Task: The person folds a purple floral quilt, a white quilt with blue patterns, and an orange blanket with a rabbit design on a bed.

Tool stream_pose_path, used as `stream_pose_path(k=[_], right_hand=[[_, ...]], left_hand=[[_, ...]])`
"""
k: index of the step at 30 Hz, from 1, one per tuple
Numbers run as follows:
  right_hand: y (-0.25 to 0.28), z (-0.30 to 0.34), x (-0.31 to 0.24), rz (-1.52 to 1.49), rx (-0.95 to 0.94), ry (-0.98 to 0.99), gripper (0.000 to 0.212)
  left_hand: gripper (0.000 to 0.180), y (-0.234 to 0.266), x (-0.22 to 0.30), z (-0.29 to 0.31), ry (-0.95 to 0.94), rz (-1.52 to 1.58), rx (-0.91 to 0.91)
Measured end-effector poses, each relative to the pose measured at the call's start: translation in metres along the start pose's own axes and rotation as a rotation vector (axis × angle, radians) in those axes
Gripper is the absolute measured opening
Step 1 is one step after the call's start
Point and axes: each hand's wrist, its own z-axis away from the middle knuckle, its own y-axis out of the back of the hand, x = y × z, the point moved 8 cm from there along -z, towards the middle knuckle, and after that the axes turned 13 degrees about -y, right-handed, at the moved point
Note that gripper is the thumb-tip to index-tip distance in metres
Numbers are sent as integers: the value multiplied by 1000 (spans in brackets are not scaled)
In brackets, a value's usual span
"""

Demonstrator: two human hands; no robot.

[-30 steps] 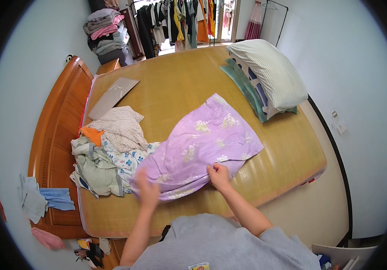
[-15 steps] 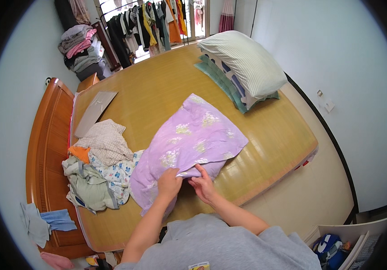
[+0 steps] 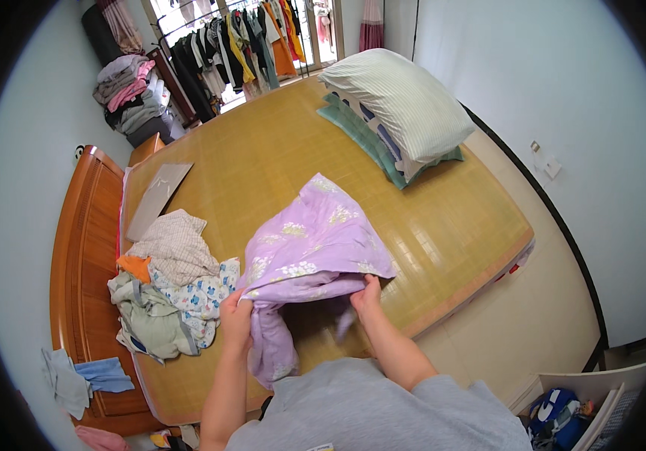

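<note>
A lilac cloth with white and yellow flower prints lies partly on the bed, its near edge raised between my hands. My left hand grips that edge at its left end, and a fold hangs down beside the wrist. At the right end, my right hand pinches the edge between thumb and fingers. The raised edge sags a little between them, and a loose lilac part below it is blurred near my right wrist. Whether the cloth is a cover, a pillowcase or a garment I cannot tell.
The bed's yellow-brown mat stretches around the cloth. Crumpled clothes lie at left by the wooden headboard, near a flat grey board. Stacked pillows sit at the far right. Behind the bed is a rack of hanging clothes.
My hands have moved apart, left hand leftward and right hand rightward, drawing the near edge out between them. The cloth has narrowed, and its far corner has come a little nearer.
</note>
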Motion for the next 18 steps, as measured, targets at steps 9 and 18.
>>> stream_pose_path(k=[9,18], right_hand=[[23,-8,-39,17,15,-20,62],[115,-64,-54,469,434,-152,53]], left_hand=[[19,77,18,39,-185,-218,-28],[20,86,37,75,-300,-570,-87]])
